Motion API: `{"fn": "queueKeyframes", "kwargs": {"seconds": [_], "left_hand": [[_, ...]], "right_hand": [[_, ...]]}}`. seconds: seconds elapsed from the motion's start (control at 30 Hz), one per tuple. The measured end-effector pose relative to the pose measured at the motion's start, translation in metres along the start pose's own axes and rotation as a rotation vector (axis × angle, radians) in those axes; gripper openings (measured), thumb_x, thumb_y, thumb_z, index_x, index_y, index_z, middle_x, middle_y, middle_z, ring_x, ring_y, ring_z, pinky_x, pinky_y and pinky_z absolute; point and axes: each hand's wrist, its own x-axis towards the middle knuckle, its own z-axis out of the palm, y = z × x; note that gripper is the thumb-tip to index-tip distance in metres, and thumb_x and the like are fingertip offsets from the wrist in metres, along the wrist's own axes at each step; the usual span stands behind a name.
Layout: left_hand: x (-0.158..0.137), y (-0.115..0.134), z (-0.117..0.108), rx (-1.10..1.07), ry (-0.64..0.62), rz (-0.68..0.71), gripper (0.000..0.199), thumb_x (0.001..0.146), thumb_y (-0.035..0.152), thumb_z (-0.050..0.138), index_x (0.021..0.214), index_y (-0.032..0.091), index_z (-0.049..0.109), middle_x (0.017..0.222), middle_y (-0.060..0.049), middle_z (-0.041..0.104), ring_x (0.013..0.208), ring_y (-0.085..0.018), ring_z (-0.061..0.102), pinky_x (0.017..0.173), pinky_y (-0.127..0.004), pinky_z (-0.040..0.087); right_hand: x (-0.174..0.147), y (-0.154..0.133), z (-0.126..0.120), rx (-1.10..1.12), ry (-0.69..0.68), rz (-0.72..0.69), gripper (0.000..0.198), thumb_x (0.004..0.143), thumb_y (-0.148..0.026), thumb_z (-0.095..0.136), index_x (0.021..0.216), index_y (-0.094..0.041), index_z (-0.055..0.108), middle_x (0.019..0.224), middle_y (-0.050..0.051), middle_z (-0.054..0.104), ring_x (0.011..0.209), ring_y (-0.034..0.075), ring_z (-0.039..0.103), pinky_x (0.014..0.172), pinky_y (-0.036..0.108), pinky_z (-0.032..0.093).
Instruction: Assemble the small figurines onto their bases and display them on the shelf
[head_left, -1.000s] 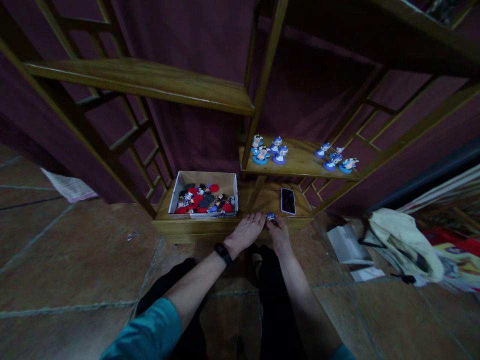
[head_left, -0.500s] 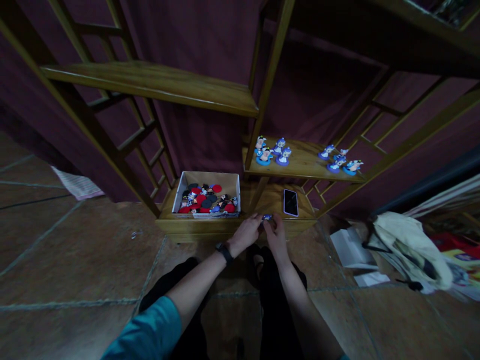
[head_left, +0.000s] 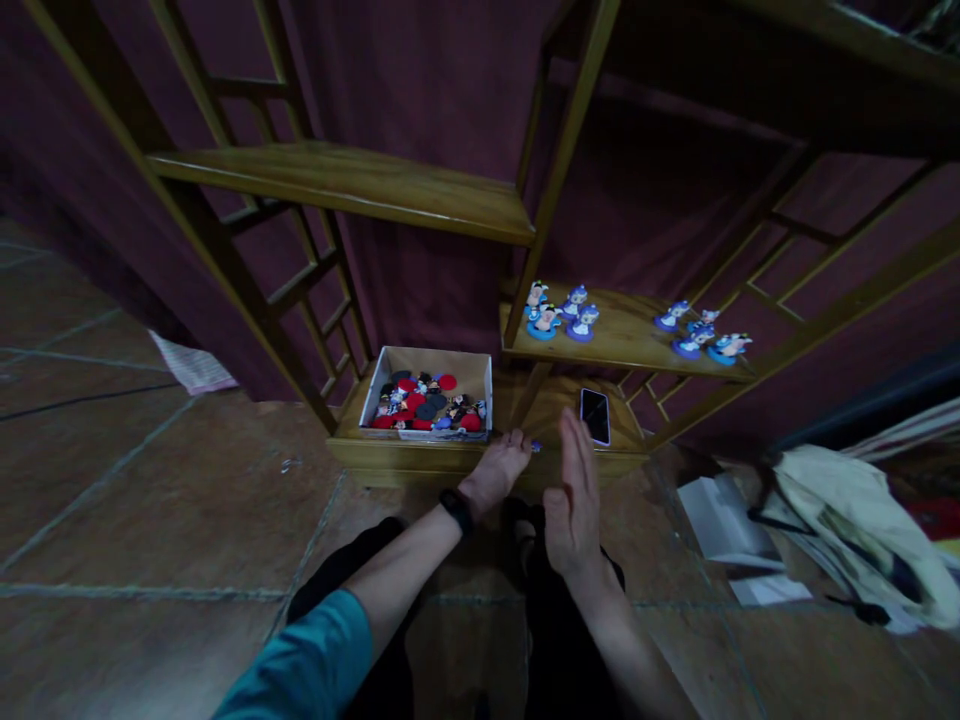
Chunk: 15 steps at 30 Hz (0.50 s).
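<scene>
My left hand [head_left: 496, 468], with a black band on its wrist, is closed at the front edge of the low shelf. A small purple-blue figurine [head_left: 535, 446] pokes out past its fingertips; most of it is hidden. My right hand [head_left: 574, 500] is raised beside it, fingers stretched out and nothing in it. Left of my hands, an open cardboard box [head_left: 481, 385] holds many jumbled figurine pieces and red and dark discs. A phone [head_left: 595, 416] lies on the low shelf just beyond my right fingertips.
Purple-haired figurines [head_left: 582, 322] and pig figurines [head_left: 729, 347] stand in two groups on the raised shelf [head_left: 630, 335]. Wooden posts and another shelf [head_left: 337, 190] rise above the box. A pale bag [head_left: 862, 520] and white cartons [head_left: 720, 515] lie on the floor at right.
My right hand has let go of the small figurine and moved back towards me, its fingers now straight. My left hand keeps the figurine. The whole view has shifted slightly.
</scene>
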Motion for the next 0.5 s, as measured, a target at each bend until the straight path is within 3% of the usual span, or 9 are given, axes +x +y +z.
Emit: {"fn": "queueKeyframes", "kwargs": {"seconds": [0.07,0.1,0.2,0.27,0.4,0.5], "left_hand": [[0.001,0.002,0.002,0.028,0.031,-0.039,0.039,0.081,0.003,0.038,0.118,0.011,0.047,0.116,-0.017,0.051,0.108,-0.023,0.05,0.089,-0.037,0.041],[0.002,0.004,0.004,0.037,0.029,-0.043,0.038,0.081,0.002,0.036,0.116,0.011,0.048,0.114,-0.016,0.052,0.106,-0.022,0.051,0.087,-0.035,0.042],[0.004,0.006,0.01,0.039,0.002,-0.056,0.035,0.081,0.0,0.035,0.11,0.011,0.052,0.11,-0.015,0.054,0.103,-0.021,0.053,0.084,-0.034,0.044],[0.005,0.006,0.012,0.007,-0.031,-0.087,0.032,0.081,0.003,0.04,0.109,0.011,0.052,0.108,-0.015,0.056,0.103,-0.022,0.054,0.084,-0.035,0.044],[0.004,-0.001,0.008,-0.057,0.037,-0.029,0.036,0.079,0.003,0.043,0.114,0.009,0.05,0.116,-0.019,0.052,0.111,-0.025,0.05,0.09,-0.038,0.04],[0.003,-0.004,-0.002,-0.096,0.065,-0.058,0.036,0.079,-0.002,0.036,0.109,0.01,0.052,0.113,-0.019,0.054,0.109,-0.024,0.051,0.089,-0.037,0.042]], "right_hand": [[-0.004,-0.01,0.002,-0.01,0.119,-0.039,0.062,0.09,-0.049,0.018,0.143,-0.018,0.009,0.149,0.01,0.019,0.136,0.031,0.017,0.106,0.059,0.019],[-0.01,-0.014,0.008,-0.006,0.093,-0.082,0.063,0.09,-0.048,0.021,0.143,-0.017,0.007,0.148,0.01,0.02,0.136,0.03,0.017,0.106,0.057,0.021],[-0.032,-0.019,0.029,0.085,-0.341,-0.306,0.06,0.088,-0.048,0.033,0.141,-0.022,0.021,0.142,0.007,0.036,0.131,0.024,0.031,0.105,0.043,0.033],[-0.035,-0.011,0.032,0.125,-0.482,-0.212,0.054,0.089,-0.044,0.035,0.138,-0.022,0.03,0.138,0.006,0.042,0.127,0.021,0.038,0.103,0.038,0.036],[-0.012,0.025,0.012,0.151,-0.047,0.227,0.04,0.092,-0.035,0.03,0.127,-0.023,0.045,0.133,0.007,0.046,0.124,0.021,0.04,0.104,0.043,0.031],[-0.001,0.052,0.008,0.187,0.023,0.346,0.034,0.089,-0.035,0.037,0.116,-0.022,0.055,0.121,0.008,0.054,0.114,0.02,0.048,0.101,0.042,0.034]]}}
